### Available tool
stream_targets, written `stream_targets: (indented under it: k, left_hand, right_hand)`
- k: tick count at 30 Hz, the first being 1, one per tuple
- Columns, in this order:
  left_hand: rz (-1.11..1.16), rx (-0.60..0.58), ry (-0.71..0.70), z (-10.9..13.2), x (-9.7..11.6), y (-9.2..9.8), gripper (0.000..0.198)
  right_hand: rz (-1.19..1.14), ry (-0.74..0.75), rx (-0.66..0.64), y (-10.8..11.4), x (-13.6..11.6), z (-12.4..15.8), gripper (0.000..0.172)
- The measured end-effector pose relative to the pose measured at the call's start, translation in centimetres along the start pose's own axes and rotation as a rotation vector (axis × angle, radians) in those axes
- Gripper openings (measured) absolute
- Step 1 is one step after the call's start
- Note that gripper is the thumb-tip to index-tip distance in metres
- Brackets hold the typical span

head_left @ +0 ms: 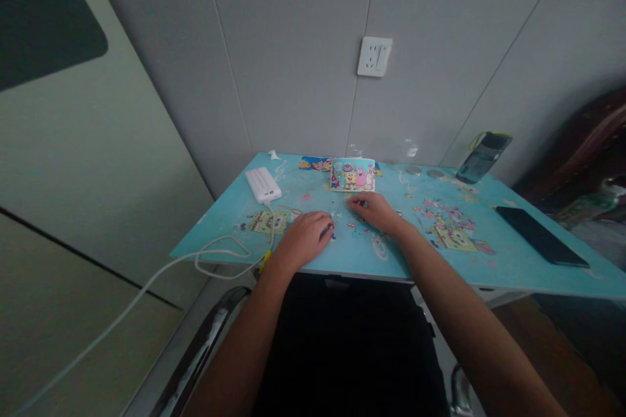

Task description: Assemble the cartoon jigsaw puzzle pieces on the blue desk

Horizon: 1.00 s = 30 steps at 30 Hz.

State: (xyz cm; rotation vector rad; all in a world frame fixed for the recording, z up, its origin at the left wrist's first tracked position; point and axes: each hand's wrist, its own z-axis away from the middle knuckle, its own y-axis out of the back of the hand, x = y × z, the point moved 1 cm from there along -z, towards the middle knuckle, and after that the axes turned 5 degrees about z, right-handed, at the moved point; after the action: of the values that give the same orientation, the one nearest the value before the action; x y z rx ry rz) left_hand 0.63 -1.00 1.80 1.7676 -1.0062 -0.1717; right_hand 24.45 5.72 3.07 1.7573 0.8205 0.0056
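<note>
My left hand (307, 234) rests near the table's front edge with its fingers curled. A small blue-and-red piece (332, 229) shows at its fingertips; its exact kind is too small to tell. My right hand (374, 210) is a little farther forward, fingers bent together low over the tabletop. Something dark shows at its fingertips, too small to name. Just beyond it a cartoon picture card (353, 176) stands propped up, facing me. Several tiny coloured pieces (355, 229) lie between and beside my hands.
A white power bank (263, 184) with a white cable (220, 254) lies at left. Clear containers (411, 151) and round lids (436, 174) stand by the wall. At right are a tilted-looking dark bottle (482, 159) and a black phone-like slab (540, 236). Cartoon prints cover the blue table (337, 262).
</note>
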Motion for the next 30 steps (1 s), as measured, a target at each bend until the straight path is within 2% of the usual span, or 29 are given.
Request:
stream_targets:
  k: [6,15,20,27,30]
  left_hand:
    - [0.016,0.002,0.010,0.0,0.0,0.0,0.022]
    - [0.008,-0.010,0.019,-0.1,0.0,0.1,0.022]
    - [-0.005,-0.009,0.011,-0.1,0.1,0.1,0.022]
    - [0.001,-0.010,0.011,-0.1,0.2,0.2,0.022]
    - [0.008,-0.012,0.009,-0.1,0.1,0.1,0.022]
  right_hand:
    - [0.046,-0.006,-0.073,-0.2,-1.2,0.4,0.018]
    - [0.046,0.036,-0.038,-1.2,-1.4,0.4,0.023]
    - [0.018,0.034,-0.075,-1.3,-1.3,0.3,0.021]
    - [0.079,-0.017,-0.096,-0.3,-0.1,0.5,0.019]
    - [0.092,-0.131,-0.026,0.9,1.1,0.6,0.022]
